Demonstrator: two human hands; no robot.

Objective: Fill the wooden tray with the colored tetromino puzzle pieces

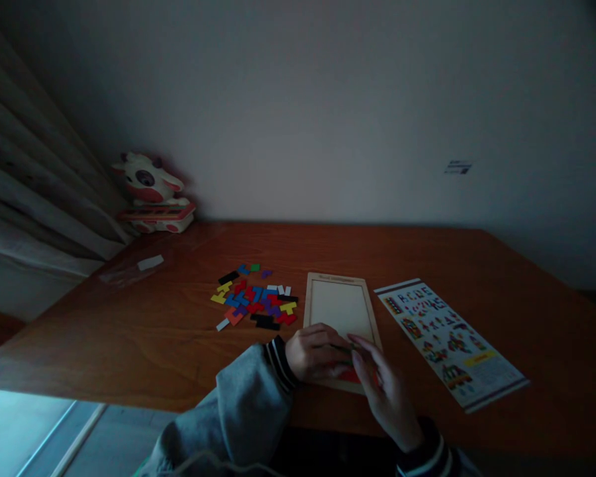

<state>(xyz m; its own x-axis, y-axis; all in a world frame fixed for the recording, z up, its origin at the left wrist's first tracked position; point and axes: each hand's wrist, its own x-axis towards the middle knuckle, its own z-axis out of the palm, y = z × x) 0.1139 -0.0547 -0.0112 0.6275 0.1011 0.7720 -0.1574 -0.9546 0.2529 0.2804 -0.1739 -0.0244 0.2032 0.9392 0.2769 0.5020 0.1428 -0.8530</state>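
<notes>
Over the lower part of a pale wooden puzzle tray (340,308), my hands come together. A thin, dark green puzzle piece (346,348) shows between their fingertips, mostly hidden. My left hand (316,352) is bent around its left side, palm down. The thumb and forefinger of my right hand (385,387) close on it from the right. Below the fingers a red puzzle piece (350,375) lies in the tray's near end, partly covered by my hands. Left of the tray lies a loose pile of coloured puzzle pieces (253,298) in red, blue, yellow, black, white, purple and orange.
A printed pattern sheet (451,341) lies to the right of the tray on the brown wooden table (173,351). At the back left stands a cow-shaped toy (153,195), with a white slip (150,263) nearer. A curtain (34,152) hangs at the left; a wall is behind.
</notes>
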